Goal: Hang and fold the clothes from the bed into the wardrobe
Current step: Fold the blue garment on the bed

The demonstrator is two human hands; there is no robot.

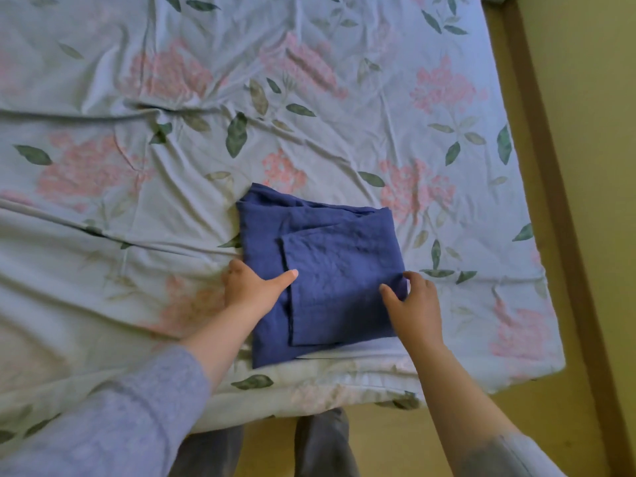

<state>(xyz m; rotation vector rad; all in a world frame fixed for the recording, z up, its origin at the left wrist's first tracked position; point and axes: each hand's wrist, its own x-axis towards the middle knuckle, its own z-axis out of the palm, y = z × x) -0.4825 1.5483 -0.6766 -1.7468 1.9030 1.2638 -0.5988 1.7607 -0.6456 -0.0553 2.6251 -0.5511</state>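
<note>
At the near edge of the pale floral-sheeted bed (309, 115), a folded dark-blue cloth garment (330, 256) is lying flat. The left hand (247, 284) and right hand (416, 304) are each clamping their grip on a side edge, thumbs on top. Folding is looking finished; stowing it in the wardrobe, which is out of view, is remaining.

Soft, dim daylight; edges curve and blur.
</note>
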